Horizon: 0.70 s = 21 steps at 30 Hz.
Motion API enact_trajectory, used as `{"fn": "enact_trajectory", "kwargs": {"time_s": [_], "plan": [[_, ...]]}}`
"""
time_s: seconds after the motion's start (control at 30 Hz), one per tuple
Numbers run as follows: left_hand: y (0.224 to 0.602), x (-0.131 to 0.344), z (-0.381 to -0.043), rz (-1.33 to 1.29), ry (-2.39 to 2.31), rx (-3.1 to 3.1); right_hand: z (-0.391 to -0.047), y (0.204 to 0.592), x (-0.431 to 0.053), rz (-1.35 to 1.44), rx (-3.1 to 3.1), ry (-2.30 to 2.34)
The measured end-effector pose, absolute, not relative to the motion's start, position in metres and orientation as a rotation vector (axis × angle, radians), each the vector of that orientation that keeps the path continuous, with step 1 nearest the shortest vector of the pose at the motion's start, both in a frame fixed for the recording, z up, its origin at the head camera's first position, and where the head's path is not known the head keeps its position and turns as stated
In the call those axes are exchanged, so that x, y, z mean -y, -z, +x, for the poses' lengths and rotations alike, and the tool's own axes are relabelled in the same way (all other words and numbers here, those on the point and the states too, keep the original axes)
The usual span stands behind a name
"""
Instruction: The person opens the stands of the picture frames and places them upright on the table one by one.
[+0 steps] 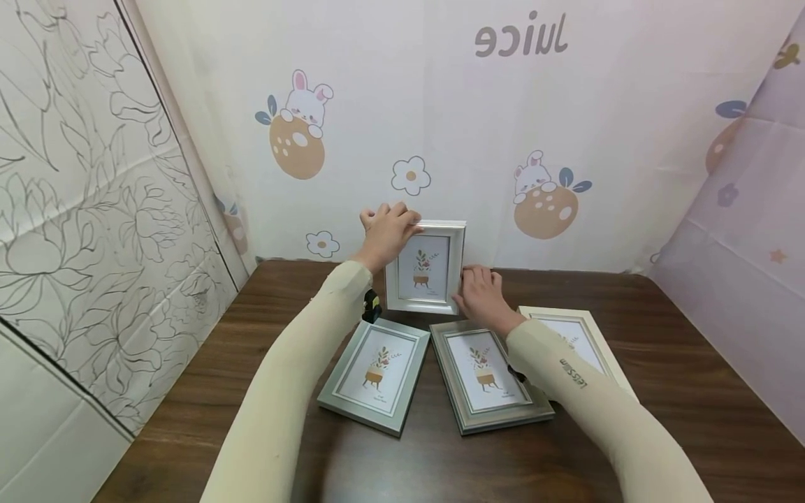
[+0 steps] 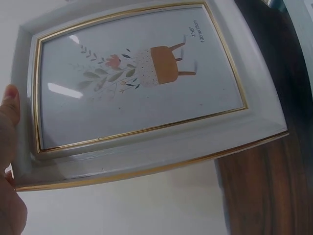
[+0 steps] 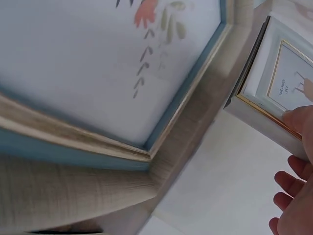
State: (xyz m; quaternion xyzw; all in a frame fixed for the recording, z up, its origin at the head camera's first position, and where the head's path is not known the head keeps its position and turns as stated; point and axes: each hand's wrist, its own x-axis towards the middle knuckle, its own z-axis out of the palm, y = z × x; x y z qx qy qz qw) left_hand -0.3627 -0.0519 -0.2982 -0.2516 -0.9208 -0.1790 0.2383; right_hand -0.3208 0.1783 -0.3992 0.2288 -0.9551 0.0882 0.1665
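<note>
A white picture frame (image 1: 455, 265) with a gold inner line stands upright near the back of the table, a potted-plant print inside it. My left hand (image 1: 388, 234) grips its top left corner; the left wrist view shows a fingertip (image 2: 11, 100) over the front of the border. Low on the opposite side, my right hand (image 1: 483, 297) touches the frame's edge with the thumb (image 3: 296, 117), its other fingers loosely bent and apart from the frame. Between my forearms lie a grey-green frame (image 1: 411, 381) and a brownish-grey frame (image 1: 462, 402).
A cream frame (image 1: 606, 342) lies at the right, partly hidden by my right sleeve (image 1: 585, 384). Behind the dark wooden table (image 1: 207, 419) hangs a printed cloth (image 1: 440, 105) with rabbits and flowers. A floral panel (image 1: 94, 195) borders the left side.
</note>
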Motion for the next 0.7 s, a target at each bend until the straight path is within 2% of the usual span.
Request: {"fn": "enact_trajectory", "kwargs": {"time_s": [0.7], "plan": [[0.319,0.040,-0.375,-0.540,0.356,2.593,-0.339,0.413,-0.174,0.574,2.868,-0.192]]}}
